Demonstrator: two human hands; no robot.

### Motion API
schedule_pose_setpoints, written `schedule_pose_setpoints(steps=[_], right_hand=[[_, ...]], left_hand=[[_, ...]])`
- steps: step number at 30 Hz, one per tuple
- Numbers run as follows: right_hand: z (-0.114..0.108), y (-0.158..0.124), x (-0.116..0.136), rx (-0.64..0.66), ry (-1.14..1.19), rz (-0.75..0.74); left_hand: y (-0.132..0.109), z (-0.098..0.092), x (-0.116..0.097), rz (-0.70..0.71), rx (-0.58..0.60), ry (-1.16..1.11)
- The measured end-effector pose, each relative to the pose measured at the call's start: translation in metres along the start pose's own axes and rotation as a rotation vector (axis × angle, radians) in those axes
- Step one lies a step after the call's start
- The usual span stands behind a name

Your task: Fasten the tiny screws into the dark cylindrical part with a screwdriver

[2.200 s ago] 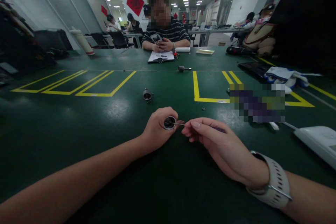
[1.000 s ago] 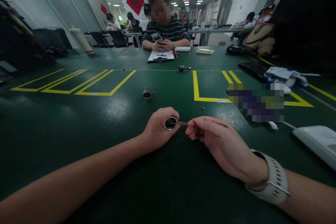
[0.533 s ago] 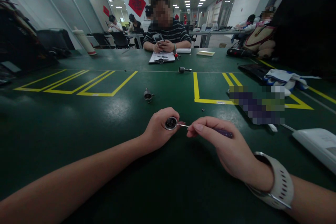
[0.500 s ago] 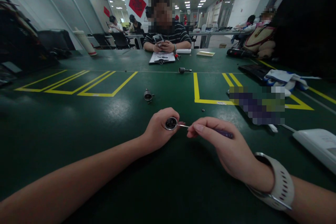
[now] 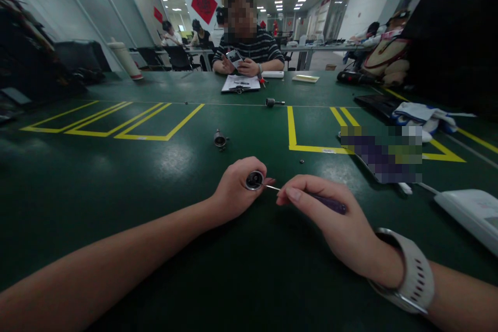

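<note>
My left hand (image 5: 237, 189) is wrapped round a small cylindrical metal part (image 5: 254, 180), its open round end turned toward me. Inside that end dark inner pieces show, too small to make out. A screwdriver (image 5: 327, 203) with a dark purple handle and a thin steel shaft is gripped in my right hand (image 5: 322, 207). The shaft points left, and its tip reaches into the mouth of the metal part. Beyond my left hand a similar metal cup-shaped part (image 5: 220, 139) stands on the green table (image 5: 163, 176). A tiny nut-like ring (image 5: 302, 161) lies beyond my right hand.
Farther back lies another metal part with a stem (image 5: 271, 102). A clipboard with paper (image 5: 241, 83) is before a seated person (image 5: 249, 52) holding a phone. At right are a blurred purple item (image 5: 377, 158), a white device (image 5: 470, 212) and a white-and-blue cloth (image 5: 422, 116).
The screwdriver handle has turned slightly in my right hand, with its tip still in the metal part. The person opposite has moved one hand off the phone.
</note>
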State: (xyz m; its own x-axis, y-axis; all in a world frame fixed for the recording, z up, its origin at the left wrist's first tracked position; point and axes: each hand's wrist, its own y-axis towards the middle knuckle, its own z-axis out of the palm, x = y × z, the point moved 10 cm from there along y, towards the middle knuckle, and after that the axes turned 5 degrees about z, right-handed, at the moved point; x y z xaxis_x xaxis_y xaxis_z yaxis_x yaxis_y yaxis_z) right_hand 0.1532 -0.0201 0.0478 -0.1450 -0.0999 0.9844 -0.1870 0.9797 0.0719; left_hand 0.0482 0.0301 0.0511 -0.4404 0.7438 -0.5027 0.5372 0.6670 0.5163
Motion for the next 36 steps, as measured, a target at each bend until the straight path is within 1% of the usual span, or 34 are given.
schedule_pose_setpoints(steps=[3,8,13,16,23,26,28,31,33,36], right_hand=[[0.001,0.000,0.002,0.008,-0.002,-0.001],[-0.002,0.000,-0.003,-0.008,0.016,0.012],[-0.008,-0.003,-0.002,-0.065,0.019,-0.049],[-0.008,-0.004,0.003,-0.073,-0.041,-0.075],[0.005,-0.001,0.012,0.000,-0.187,-0.105],[0.009,0.000,0.015,0.030,-0.264,-0.134],[0.010,0.000,0.014,0.045,-0.276,-0.119],[0.006,0.002,0.005,0.048,-0.192,-0.035],[0.004,0.004,-0.005,0.044,-0.087,0.034],[0.002,0.006,-0.017,0.047,0.099,0.099]], left_hand=[[0.000,0.000,-0.001,0.005,-0.004,0.002],[0.000,-0.001,0.000,-0.001,-0.009,0.014],[-0.001,0.000,0.002,-0.004,0.007,0.030],[-0.001,0.003,0.000,0.010,0.048,0.065],[0.001,0.009,-0.005,0.076,0.112,0.159],[0.001,0.016,-0.008,0.126,0.182,0.178],[0.000,0.020,-0.010,0.149,0.236,0.176],[-0.001,0.020,-0.009,0.128,0.251,0.174],[0.000,0.016,-0.006,0.102,0.225,0.171],[0.001,0.009,-0.004,0.097,0.178,0.160]])
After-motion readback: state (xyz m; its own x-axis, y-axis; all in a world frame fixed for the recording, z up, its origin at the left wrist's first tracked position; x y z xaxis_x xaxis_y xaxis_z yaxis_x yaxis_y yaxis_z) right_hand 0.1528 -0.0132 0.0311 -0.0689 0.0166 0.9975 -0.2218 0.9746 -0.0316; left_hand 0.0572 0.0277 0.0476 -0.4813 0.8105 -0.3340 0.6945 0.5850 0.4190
